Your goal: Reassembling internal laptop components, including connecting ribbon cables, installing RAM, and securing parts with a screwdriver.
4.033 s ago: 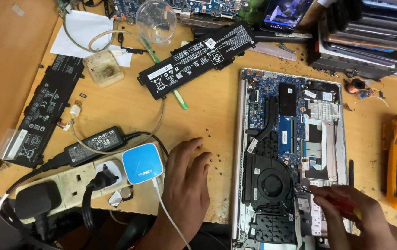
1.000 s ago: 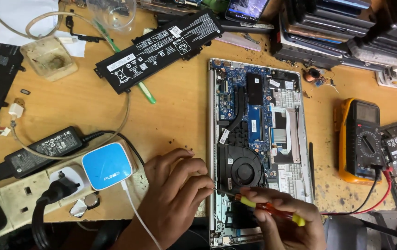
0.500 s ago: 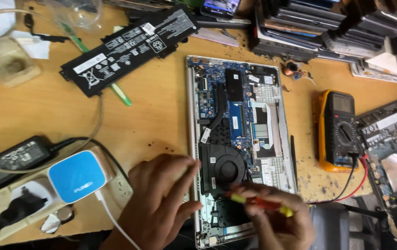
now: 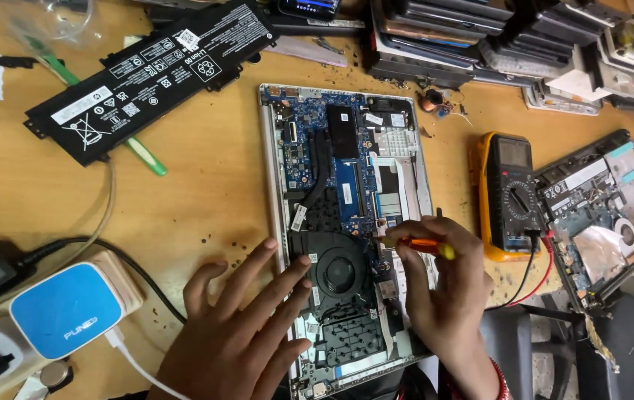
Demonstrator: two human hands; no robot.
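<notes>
An opened laptop lies on the wooden table with its blue board, black fan and heat pipe bared. My left hand rests flat, fingers spread, on the laptop's left edge beside the fan. My right hand grips a small orange and yellow screwdriver, its tip down on the board just right of the fan.
A long black battery pack lies at the upper left over a green stick. A yellow multimeter with red and black leads sits right of the laptop, another opened device beyond it. A blue and white adapter and a power strip sit at the lower left. Stacked laptops line the back.
The view has shifted right and closer. My right hand has lifted the screwdriver from the laptop's lower edge up to the board beside the fan. My left hand stays on the left edge.
</notes>
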